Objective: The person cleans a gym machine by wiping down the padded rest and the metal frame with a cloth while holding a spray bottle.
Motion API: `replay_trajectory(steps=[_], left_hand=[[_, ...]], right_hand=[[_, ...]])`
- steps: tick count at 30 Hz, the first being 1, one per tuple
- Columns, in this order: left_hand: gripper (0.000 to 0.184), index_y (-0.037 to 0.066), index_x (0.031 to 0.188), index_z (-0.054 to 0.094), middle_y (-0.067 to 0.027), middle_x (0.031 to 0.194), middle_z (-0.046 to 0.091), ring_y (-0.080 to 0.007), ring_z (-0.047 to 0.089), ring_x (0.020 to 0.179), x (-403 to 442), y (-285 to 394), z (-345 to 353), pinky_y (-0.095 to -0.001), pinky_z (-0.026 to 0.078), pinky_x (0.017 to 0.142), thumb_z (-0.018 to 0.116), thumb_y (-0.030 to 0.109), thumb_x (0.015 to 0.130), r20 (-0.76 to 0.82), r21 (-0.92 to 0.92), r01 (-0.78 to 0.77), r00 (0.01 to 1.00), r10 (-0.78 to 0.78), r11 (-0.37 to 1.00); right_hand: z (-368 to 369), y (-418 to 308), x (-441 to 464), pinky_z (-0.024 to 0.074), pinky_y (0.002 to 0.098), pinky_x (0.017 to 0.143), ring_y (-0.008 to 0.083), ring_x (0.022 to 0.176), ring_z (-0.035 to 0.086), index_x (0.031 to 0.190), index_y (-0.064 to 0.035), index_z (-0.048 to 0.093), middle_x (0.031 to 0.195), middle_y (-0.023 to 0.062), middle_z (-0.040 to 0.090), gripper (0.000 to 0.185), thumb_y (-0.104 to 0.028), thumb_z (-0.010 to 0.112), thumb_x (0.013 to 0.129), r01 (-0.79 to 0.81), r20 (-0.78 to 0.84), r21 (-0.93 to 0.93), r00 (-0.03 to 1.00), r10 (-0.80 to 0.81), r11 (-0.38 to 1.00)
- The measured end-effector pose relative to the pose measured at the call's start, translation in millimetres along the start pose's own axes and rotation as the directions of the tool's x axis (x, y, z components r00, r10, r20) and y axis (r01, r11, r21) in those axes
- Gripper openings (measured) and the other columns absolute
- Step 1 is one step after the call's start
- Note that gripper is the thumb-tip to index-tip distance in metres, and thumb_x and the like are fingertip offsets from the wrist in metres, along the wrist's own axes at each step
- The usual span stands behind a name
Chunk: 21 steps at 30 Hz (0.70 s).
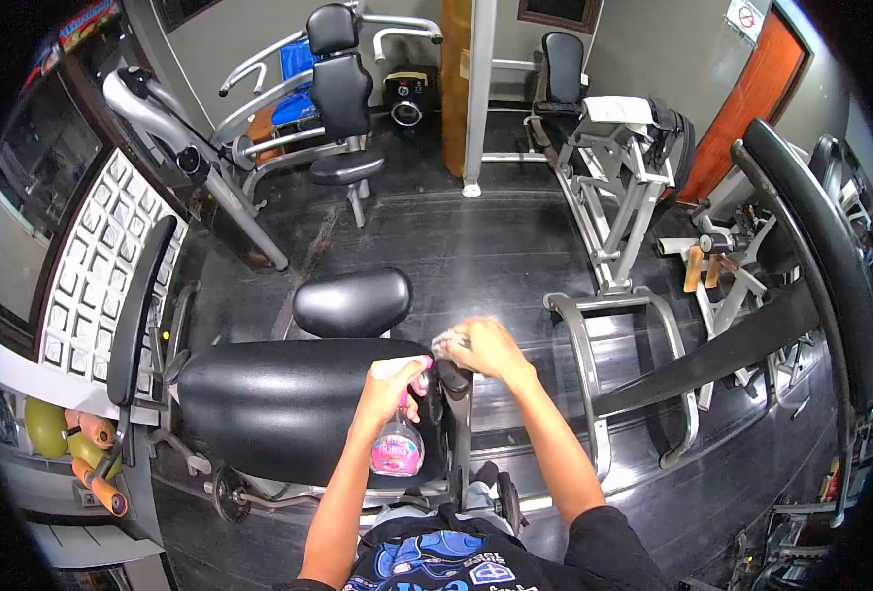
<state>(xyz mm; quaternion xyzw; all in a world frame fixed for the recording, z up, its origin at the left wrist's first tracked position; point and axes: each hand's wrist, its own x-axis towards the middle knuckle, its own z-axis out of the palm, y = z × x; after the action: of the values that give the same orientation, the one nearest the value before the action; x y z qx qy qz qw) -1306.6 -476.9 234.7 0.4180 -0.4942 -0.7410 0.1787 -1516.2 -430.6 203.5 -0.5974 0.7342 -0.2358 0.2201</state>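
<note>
My left hand (379, 399) is wrapped round the neck of a clear spray bottle (397, 453) with a pink label and a pink and white trigger head. The bottle stands upright in my grip over the near end of a long black padded bench (279, 389). My right hand (494, 349) is closed on a crumpled pale cloth (444, 344), partly hidden by the fingers. Just below it is the dark end pad (453, 378) of a metal upright beside the bench; whether the cloth touches it I cannot tell.
A smaller black pad (353, 301) lies beyond the bench. A seated machine (341, 94) stands at the back left, and another with a white towel (618, 110) at the back right. A long padded frame (821, 256) fills the right side. The floor (436, 236) is dark.
</note>
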Motion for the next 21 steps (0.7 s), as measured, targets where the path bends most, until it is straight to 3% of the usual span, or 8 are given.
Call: replay_trajectory(steps=[1, 4, 8, 10, 14, 18, 19, 21], left_hand=[[0.031, 0.000, 0.082, 0.066, -0.0081, 0.065, 0.060, -0.0164, 0.056, 0.039, 0, -1, 0, -0.0288, 0.046, 0.036, 0.065, 0.029, 0.091, 0.003, -0.004, 0.009, 1.000, -0.009, 1.000], [0.030, 0.001, 0.083, 0.067, -0.0073, 0.066, 0.061, -0.0160, 0.057, 0.039, 0, -1, -1, -0.0279, 0.045, 0.036, 0.065, 0.029, 0.091, 0.024, -0.036, 0.022, 0.999, -0.021, 0.999], [0.032, -0.001, 0.084, 0.066, -0.0104, 0.067, 0.059, -0.0174, 0.055, 0.039, 0, 1, -1, -0.0291, 0.047, 0.036, 0.063, 0.030, 0.091, 0.046, 0.026, 0.045, 0.998, -0.047, 0.999], [0.032, -0.001, 0.082, 0.065, -0.0100, 0.067, 0.059, -0.0177, 0.055, 0.038, 0, 3, 0, -0.0292, 0.047, 0.036, 0.063, 0.030, 0.091, 0.047, 0.003, 0.031, 0.998, -0.031, 1.000], [0.032, -0.001, 0.082, 0.066, -0.0097, 0.066, 0.059, -0.0179, 0.055, 0.038, -1, 4, 0, -0.0294, 0.047, 0.035, 0.064, 0.029, 0.090, 0.048, -0.020, 0.035, 0.998, -0.034, 0.999], [0.032, -0.001, 0.082, 0.066, -0.0096, 0.066, 0.059, -0.0180, 0.056, 0.038, 0, 4, -1, -0.0297, 0.047, 0.036, 0.063, 0.029, 0.090, 0.067, -0.009, 0.046, 0.997, -0.046, 0.999], [0.032, -0.001, 0.082, 0.066, -0.0097, 0.066, 0.060, -0.0180, 0.056, 0.038, 1, 4, -2, -0.0299, 0.047, 0.036, 0.063, 0.029, 0.090, 0.072, 0.000, 0.048, 0.996, -0.048, 0.999], [0.032, -0.001, 0.082, 0.065, -0.0098, 0.066, 0.060, -0.0179, 0.056, 0.039, -2, 6, -2, -0.0303, 0.048, 0.036, 0.063, 0.030, 0.090, 0.077, -0.009, 0.040, 0.996, -0.040, 0.999]], right_hand=[[-21, -15, -13, 0.0523, 0.0432, 0.081, 0.0367, 0.089, 0.067, 0.103, -0.0146, 0.075, 0.092, 0.0166, 0.071, 0.032, -0.036, 0.068, 0.081, -0.056, 0.145, 0.134, 0.989, 0.036, 0.989], [-20, -13, -47, 0.0522, 0.0422, 0.080, 0.0347, 0.089, 0.068, 0.103, -0.0151, 0.075, 0.092, 0.0156, 0.070, 0.032, -0.036, 0.069, 0.080, 0.037, 0.093, 0.268, 0.994, -0.064, 0.963], [-16, -8, -46, 0.0521, 0.0414, 0.081, 0.0336, 0.090, 0.068, 0.103, -0.0155, 0.075, 0.092, 0.0145, 0.070, 0.032, -0.036, 0.071, 0.079, 0.041, 0.001, 0.268, 0.999, -0.042, 0.963], [-6, 3, -22, 0.0527, 0.0404, 0.081, 0.0333, 0.090, 0.068, 0.103, -0.0149, 0.075, 0.095, 0.0134, 0.071, 0.032, -0.036, 0.071, 0.079, -0.061, -0.012, 0.242, 0.998, 0.066, 0.968], [1, 9, 11, 0.0538, 0.0384, 0.082, 0.0322, 0.090, 0.069, 0.100, -0.0144, 0.076, 0.098, 0.0133, 0.073, 0.033, -0.038, 0.069, 0.079, -0.192, 0.094, 0.249, 0.980, 0.173, 0.949], [-4, -1, -3, 0.0538, 0.0391, 0.082, 0.0310, 0.089, 0.070, 0.104, -0.0158, 0.075, 0.095, 0.0138, 0.073, 0.036, -0.041, 0.068, 0.079, -0.153, 0.049, 0.101, 0.988, 0.149, 0.983], [-18, -13, -14, 0.0536, 0.0386, 0.082, 0.0303, 0.089, 0.070, 0.104, -0.0157, 0.075, 0.095, 0.0139, 0.073, 0.033, -0.039, 0.069, 0.081, -0.177, 0.151, 0.161, 0.977, 0.153, 0.971], [-24, -19, -37, 0.0534, 0.0380, 0.082, 0.0297, 0.089, 0.070, 0.104, -0.0156, 0.075, 0.095, 0.0135, 0.072, 0.031, -0.036, 0.069, 0.081, -0.114, 0.171, 0.240, 0.983, 0.074, 0.964]])
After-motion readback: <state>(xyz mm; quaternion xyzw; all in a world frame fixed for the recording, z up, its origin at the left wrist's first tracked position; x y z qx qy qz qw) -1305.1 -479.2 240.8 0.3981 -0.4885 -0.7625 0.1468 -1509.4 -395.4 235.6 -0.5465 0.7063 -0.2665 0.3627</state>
